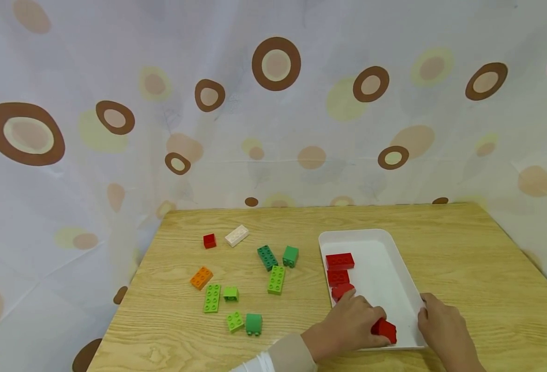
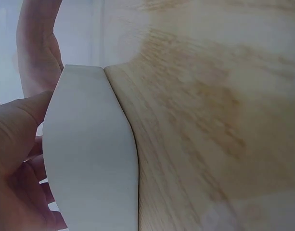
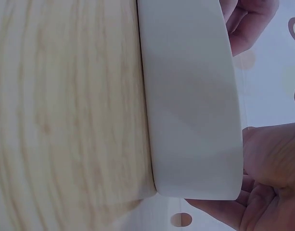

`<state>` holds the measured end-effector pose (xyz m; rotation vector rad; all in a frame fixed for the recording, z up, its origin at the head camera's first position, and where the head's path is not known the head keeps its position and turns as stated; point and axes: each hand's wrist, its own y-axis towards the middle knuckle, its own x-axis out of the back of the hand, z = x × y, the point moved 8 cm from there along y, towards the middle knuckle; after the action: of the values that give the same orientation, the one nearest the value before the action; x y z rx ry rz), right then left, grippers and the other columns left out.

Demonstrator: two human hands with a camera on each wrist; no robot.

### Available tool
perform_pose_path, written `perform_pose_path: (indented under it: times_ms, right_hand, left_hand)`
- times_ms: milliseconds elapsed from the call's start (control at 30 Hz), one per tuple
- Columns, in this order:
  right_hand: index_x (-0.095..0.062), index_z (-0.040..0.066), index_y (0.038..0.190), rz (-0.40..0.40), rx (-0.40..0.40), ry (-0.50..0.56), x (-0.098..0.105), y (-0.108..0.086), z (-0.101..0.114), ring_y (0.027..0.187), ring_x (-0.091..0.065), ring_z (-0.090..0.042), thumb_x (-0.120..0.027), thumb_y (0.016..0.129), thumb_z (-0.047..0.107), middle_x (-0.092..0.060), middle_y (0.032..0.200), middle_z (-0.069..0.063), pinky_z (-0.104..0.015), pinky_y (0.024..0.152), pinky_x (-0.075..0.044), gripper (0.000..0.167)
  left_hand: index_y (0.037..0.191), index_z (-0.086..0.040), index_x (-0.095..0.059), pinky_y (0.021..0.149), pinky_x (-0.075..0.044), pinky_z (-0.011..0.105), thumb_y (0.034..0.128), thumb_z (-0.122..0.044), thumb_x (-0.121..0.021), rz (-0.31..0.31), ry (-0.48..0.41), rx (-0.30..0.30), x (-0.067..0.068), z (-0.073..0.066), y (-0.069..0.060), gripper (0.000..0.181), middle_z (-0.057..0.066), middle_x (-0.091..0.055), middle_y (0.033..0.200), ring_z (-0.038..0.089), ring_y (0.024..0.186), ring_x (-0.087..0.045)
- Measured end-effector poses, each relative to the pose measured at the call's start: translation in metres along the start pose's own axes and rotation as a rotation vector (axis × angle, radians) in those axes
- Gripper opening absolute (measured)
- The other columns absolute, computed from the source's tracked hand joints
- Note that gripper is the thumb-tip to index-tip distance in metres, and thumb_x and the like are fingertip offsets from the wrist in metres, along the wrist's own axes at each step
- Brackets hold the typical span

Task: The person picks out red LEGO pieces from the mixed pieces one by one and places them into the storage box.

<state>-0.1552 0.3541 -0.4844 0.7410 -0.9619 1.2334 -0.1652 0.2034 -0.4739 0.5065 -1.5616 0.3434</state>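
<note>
A white tray lies on the table, with red bricks along its left side. My left hand reaches over the near left rim. Its thumb and forefinger pinch a red brick inside the tray, while its other fingers lie by another red brick. Farther back are two more red bricks, one behind the other. My right hand grips the tray's right rim near the front corner. Both wrist views show the tray's outer wall, which hides the bricks.
Left of the tray lie several loose bricks: a small red one, a white one, an orange one, dark green ones and light green ones. A patterned curtain hangs behind the wooden table.
</note>
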Motion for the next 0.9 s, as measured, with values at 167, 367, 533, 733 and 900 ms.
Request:
perform_pose_path:
  times_ms: [167, 367, 533, 733, 900]
  right_hand:
    - [-0.053, -0.020, 0.116, -0.011, 0.013, 0.004, 0.000, 0.000, 0.001, 0.069, -0.059, -0.030, -0.053, 0.091, -0.003, -0.062, 0.100, -0.037, -0.048, 0.061, -0.051, 0.031]
    - [-0.054, -0.020, 0.116, -0.016, 0.016, 0.002, 0.000, 0.001, 0.001, 0.072, -0.062, -0.033, -0.053, 0.090, -0.003, -0.062, 0.101, -0.037, -0.051, 0.063, -0.051, 0.031]
    - [-0.053, -0.020, 0.116, -0.010, 0.013, 0.000, 0.000, 0.000, 0.001, 0.070, -0.061, -0.031, -0.053, 0.090, -0.003, -0.062, 0.102, -0.037, -0.049, 0.063, -0.052, 0.031]
    - [-0.053, -0.020, 0.117, -0.011, 0.005, -0.001, 0.000, 0.001, 0.002, 0.068, -0.057, -0.027, -0.053, 0.091, -0.003, -0.063, 0.101, -0.035, -0.045, 0.061, -0.051, 0.031]
    - [-0.052, -0.020, 0.118, 0.000, -0.002, 0.003, 0.000, 0.001, 0.000, 0.066, -0.054, -0.026, -0.053, 0.091, -0.003, -0.063, 0.100, -0.035, -0.042, 0.059, -0.049, 0.032]
  left_hand:
    - [0.102, -0.032, -0.072, 0.091, -0.036, 0.024, 0.0881, -0.059, -0.068, 0.032, 0.028, 0.007, -0.002, 0.001, 0.000, 0.030, -0.020, -0.058, 0.068, -0.003, 0.077, -0.049]
    - [0.109, -0.031, -0.073, 0.105, -0.036, 0.029, 0.0877, -0.058, -0.069, 0.037, 0.031, 0.009, -0.002, 0.002, -0.002, 0.035, -0.021, -0.065, 0.081, -0.002, 0.089, -0.054]
    - [0.118, -0.031, -0.072, 0.101, -0.035, 0.023, 0.0871, -0.063, -0.066, 0.043, 0.021, 0.002, 0.001, 0.006, -0.004, 0.045, -0.021, -0.067, 0.093, -0.002, 0.096, -0.055]
    - [0.121, -0.028, -0.070, 0.099, -0.032, 0.017, 0.0887, -0.065, -0.061, 0.008, -0.060, -0.002, 0.010, 0.019, -0.011, 0.051, -0.020, -0.066, 0.109, -0.001, 0.106, -0.054]
    - [0.123, -0.024, -0.069, 0.102, -0.033, 0.018, 0.0915, -0.063, -0.059, -0.046, -0.067, 0.016, 0.024, 0.038, -0.014, 0.051, -0.013, -0.063, 0.119, 0.003, 0.111, -0.053]
